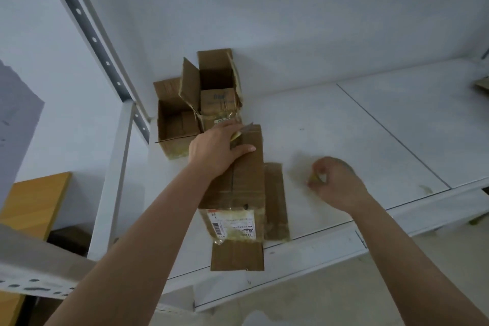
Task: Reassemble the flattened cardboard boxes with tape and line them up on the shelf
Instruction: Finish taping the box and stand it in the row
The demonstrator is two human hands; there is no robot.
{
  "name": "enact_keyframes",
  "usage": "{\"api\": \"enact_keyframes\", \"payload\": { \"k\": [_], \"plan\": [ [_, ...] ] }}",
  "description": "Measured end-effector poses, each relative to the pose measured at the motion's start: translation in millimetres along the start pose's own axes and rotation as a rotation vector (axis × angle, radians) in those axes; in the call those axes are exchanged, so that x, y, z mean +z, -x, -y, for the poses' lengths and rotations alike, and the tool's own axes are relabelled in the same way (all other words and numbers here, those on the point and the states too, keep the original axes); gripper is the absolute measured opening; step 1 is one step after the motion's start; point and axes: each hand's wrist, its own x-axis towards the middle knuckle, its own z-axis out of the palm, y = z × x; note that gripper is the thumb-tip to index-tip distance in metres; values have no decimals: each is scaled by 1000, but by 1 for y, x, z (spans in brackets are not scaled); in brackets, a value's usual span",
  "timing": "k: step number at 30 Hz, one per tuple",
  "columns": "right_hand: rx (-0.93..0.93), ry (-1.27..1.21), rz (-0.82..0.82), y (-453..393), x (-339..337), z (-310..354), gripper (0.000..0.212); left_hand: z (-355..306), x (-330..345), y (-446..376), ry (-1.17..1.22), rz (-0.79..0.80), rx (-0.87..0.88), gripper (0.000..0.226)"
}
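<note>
Shelf (344, 124) is white w/ a yellowish smear near its front edge. On it, flat box (246, 182) is brown cardboard w/ a white label, black barcode, red strip. Behind it, two open boxes (211, 92) are the same brown. Left of shelf, board (31, 204) is orange-yellow. Post (87, 26) is grey w/ dark holes.

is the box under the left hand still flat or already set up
Flat. The box under the left hand lies spread on the shelf, flaps level, unlike the two open boxes standing behind it.
</note>
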Motion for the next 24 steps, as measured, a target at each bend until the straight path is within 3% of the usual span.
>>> {"api": "enact_keyframes", "payload": {
  "k": [2, 4, 8, 13, 16, 18, 21, 24],
  "plan": [
    [44, 324, 66, -5, 0, -17, 52, -4, -1, 5, 36, -52, 7, 61],
    [83, 469, 161, -6, 6, -26, 46, -7, -3, 9, 57, -81, 21, 50],
    [62, 576, 7, -4, 12, -29, 27, -13, -7, 17, 129, -125, 49, 38],
    [5, 585, -36, 3, 8, -10, 28, -14, -10, 25, 233, -60, -1, 40],
    [-71, 493, -134, 11, -13, 11, 26, -16, -10, 29, 300, -28, -30, 39],
    [-164, 262, -164, 16, -36, 25, 17, -17, -10, 30, 346, -44, -30, 38],
    [-234, -268, -44, 29, -62, 47, 15, -23, -14, 33, 635, -70, -68, 51],
    [-316, -369, -4, 38, -67, 62, 11, -32, -26, 37, 863, -33, -85, 67]
  ]
}}
